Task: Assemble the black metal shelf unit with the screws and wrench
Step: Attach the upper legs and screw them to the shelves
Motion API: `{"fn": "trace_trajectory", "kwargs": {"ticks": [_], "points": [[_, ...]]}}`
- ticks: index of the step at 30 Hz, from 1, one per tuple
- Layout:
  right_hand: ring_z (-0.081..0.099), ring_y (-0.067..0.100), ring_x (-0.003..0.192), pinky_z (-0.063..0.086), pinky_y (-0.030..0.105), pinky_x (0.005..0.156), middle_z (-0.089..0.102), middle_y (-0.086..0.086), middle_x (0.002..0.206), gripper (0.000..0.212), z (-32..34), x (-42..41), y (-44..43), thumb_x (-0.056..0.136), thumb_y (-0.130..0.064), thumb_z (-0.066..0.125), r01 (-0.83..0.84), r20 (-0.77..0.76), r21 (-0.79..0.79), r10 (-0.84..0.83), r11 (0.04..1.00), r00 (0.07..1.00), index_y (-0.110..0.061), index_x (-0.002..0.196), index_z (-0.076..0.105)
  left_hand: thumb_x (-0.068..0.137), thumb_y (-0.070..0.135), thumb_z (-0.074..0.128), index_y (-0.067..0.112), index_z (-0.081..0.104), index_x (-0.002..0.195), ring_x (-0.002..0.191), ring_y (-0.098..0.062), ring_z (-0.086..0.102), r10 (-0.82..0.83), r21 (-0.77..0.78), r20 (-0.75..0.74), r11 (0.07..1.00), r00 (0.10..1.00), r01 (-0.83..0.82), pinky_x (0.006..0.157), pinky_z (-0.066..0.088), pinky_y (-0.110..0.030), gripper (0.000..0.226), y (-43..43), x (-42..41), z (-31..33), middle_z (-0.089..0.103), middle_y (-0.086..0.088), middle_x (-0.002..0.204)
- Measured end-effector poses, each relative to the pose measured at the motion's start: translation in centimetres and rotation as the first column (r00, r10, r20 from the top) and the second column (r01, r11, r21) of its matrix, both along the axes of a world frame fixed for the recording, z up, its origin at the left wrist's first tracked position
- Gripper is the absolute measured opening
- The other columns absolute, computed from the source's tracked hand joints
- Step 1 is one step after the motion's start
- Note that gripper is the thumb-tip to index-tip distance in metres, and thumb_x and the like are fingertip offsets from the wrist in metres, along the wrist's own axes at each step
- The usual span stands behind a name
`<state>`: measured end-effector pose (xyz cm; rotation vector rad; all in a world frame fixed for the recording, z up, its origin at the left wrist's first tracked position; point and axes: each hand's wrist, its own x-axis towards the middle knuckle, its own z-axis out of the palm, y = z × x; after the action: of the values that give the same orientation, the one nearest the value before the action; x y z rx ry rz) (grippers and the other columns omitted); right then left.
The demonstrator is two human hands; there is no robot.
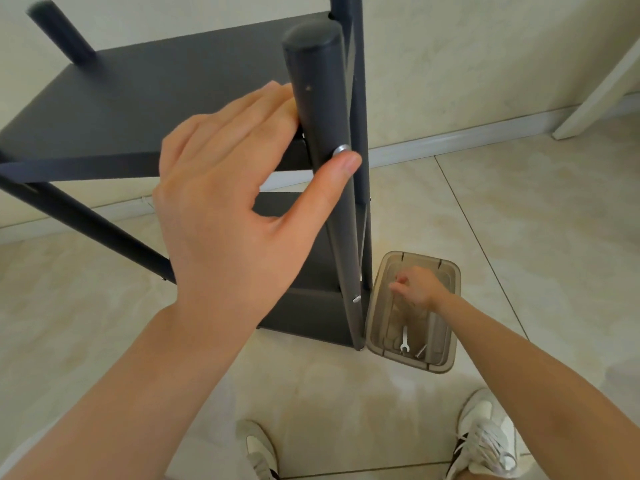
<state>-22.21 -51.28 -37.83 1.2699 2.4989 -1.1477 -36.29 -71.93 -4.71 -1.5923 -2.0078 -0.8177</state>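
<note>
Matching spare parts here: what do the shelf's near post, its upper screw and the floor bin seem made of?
Post: probably metal tube, matte black coating, soft even sheen. Screw: bare bright metal, its silvery head glints. Bin: likely smoky translucent plastic, walls look tinted and see-through.

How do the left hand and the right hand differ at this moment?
The left hand holds the post, thumb by a screw; the right hand reaches down into the plastic box. The left hand is near the camera, the right hand far below. Both are bare.
</note>
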Motion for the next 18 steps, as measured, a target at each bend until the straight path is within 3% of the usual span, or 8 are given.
{"fn": "trace_trajectory", "kwargs": {"ticks": [2, 4, 7, 9, 13, 18], "points": [[0.048, 0.015, 0.058, 0.041, 0.023, 0.060, 0.049, 0.001, 0.060, 0.037, 1.2, -0.4, -0.7, 0.099, -0.032, 0.056, 0.116, -0.128, -0.043, -0.121, 0.992, 0.984, -0.016, 0.065, 0.054, 0.097, 0.033, 0.067, 0.009, 0.072, 0.115, 0.108, -0.032, 0.066, -0.032, 0.060, 0.009, 0.998, 0.999, 0.031, 0.090, 0.050, -0.055, 0.031, 0.0, 0.6, 0.3, 0.069, 0.002, 0.112], [0.054, 0.016, 0.063, 0.045, 0.024, 0.064, 0.057, 0.003, 0.068, 0.030, 2.5, -1.2, -1.9, 0.101, -0.029, 0.053, 0.239, -0.261, -0.104, -0.259, 0.965, 0.930, -0.014, 0.075, 0.060, 0.101, 0.036, 0.061, 0.009, 0.074, 0.104, 0.097, -0.023, 0.068, -0.065, 0.145, -0.022, 0.987, 0.998, 0.067, 0.084, 0.051, -0.050, 0.030, 0.3, 1.6, 0.7, 0.063, 0.012, 0.097], [0.061, 0.018, 0.074, 0.049, 0.024, 0.070, 0.064, 0.006, 0.082, 0.028, 5.1, -2.8, -3.7, 0.105, -0.028, 0.042, 0.468, -0.409, -0.253, -0.532, 0.847, 0.741, -0.010, 0.092, 0.060, 0.102, 0.043, 0.055, 0.010, 0.075, 0.103, 0.098, -0.020, 0.068, -0.057, 0.156, 0.002, 0.986, 0.998, 0.056, 0.089, 0.046, -0.040, 0.038, 0.3, 2.0, 1.1, 0.071, 0.004, 0.097], [0.061, 0.019, 0.074, 0.051, 0.026, 0.071, 0.064, 0.010, 0.082, 0.030, 7.3, -3.8, -4.7, 0.107, -0.026, 0.036, 0.551, -0.470, -0.359, -0.657, 0.753, 0.590, -0.010, 0.091, 0.057, 0.101, 0.047, 0.051, 0.012, 0.074, 0.107, 0.104, -0.018, 0.067, -0.034, 0.149, 0.022, 0.988, 0.999, 0.030, 0.094, 0.040, -0.033, 0.042, 0.4, 2.0, 1.2, 0.073, 0.002, 0.103], [0.062, 0.014, 0.062, 0.057, 0.023, 0.065, 0.062, 0.007, 0.071, 0.032, 11.3, -5.1, -7.0, 0.107, -0.023, 0.034, 0.555, -0.552, -0.483, -0.728, 0.677, 0.408, -0.013, 0.084, 0.053, 0.101, 0.052, 0.046, 0.013, 0.074, 0.111, 0.110, -0.019, 0.066, -0.020, 0.129, 0.002, 0.991, 1.000, 0.020, 0.094, 0.034, -0.027, 0.049, 0.9, 1.8, 1.3, 0.074, 0.001, 0.109], [0.052, 0.018, 0.071, 0.048, 0.027, 0.067, 0.052, 0.011, 0.079, 0.031, 13.8, -6.4, -9.9, 0.106, -0.024, 0.035, 0.507, -0.543, -0.556, -0.750, 0.659, 0.379, -0.010, 0.084, 0.052, 0.099, 0.053, 0.050, 0.015, 0.075, 0.110, 0.114, -0.019, 0.066, -0.040, 0.129, -0.029, 0.991, 0.999, 0.044, 0.094, 0.039, -0.032, 0.046, 1.2, 1.2, 1.2, 0.074, 0.002, 0.112]]}}
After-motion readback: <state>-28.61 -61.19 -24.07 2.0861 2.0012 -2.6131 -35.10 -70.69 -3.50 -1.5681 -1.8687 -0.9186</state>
